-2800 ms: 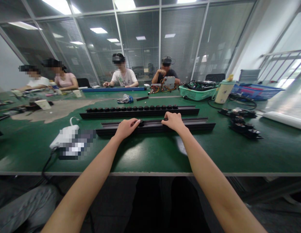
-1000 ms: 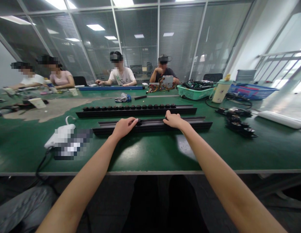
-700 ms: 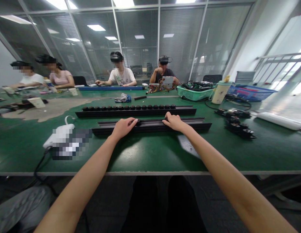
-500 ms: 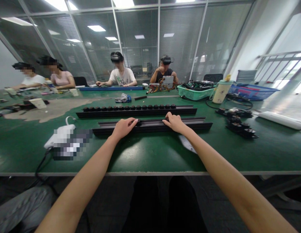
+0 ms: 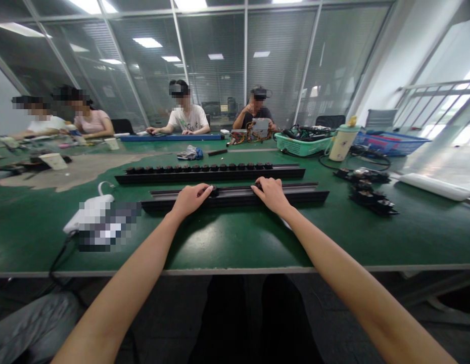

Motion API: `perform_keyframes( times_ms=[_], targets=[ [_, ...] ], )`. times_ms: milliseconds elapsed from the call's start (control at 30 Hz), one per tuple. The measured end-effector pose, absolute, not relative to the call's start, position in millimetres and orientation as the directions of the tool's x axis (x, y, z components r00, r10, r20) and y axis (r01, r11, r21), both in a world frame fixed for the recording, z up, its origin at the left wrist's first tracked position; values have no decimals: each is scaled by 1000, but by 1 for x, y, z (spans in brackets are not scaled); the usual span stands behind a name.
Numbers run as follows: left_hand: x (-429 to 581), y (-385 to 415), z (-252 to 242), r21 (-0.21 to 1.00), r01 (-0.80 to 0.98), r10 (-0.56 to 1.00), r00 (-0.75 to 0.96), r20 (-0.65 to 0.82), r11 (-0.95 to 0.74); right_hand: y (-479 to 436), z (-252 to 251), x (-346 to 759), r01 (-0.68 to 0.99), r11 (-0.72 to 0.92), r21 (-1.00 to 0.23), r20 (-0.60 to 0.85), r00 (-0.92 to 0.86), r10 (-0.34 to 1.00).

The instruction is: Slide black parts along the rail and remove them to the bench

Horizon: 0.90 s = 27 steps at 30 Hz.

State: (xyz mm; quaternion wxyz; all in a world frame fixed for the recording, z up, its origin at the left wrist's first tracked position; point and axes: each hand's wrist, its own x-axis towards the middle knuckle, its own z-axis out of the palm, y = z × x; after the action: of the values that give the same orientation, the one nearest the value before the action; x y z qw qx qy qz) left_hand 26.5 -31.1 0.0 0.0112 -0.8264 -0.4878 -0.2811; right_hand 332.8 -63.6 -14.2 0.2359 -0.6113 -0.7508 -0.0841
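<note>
In front of me a long black rail (image 5: 235,202) with a pale groove lies across the table. My left hand (image 5: 190,198) is closed, its thumb and fingers pinching a small black part (image 5: 214,191) that sits in the groove left of the middle. Farther right, my right hand (image 5: 272,194) is closed on another small black part (image 5: 257,186) at the groove, mostly covered by the fingers. Behind it lies a second black rail (image 5: 216,176), carrying a row of several round black parts (image 5: 204,168).
Black parts in strips (image 5: 371,194) lie at right, near a cream tumbler (image 5: 343,143) and a green basket (image 5: 303,145). A white device (image 5: 89,210) with a cable lies at left. People (image 5: 187,117) sit across the green table (image 5: 235,247).
Both hands keep their grip at about the same places on the rail. The view has shifted slightly. Across the table, a person at the right has lowered one hand.
</note>
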Motion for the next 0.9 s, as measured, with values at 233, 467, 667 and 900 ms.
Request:
perform_keyframes(
  times_ms=[233,467,667,900],
  targets=[
    [26,-31,0,262,811,802,366,473,-524,-65,-12,332,960,234,-155,465,-138,875],
    [26,-31,0,268,809,801,359,478,-523,-66,-12,334,959,234,-158,459,-138,877],
    [26,-30,-1,268,807,800,362,478,-526,-67,-12,334,963,230,-138,459,-143,877],
    [26,-28,-2,264,811,800,360,480,-523,-68,-11,336,968,212,-136,455,-129,881]
  ],
)
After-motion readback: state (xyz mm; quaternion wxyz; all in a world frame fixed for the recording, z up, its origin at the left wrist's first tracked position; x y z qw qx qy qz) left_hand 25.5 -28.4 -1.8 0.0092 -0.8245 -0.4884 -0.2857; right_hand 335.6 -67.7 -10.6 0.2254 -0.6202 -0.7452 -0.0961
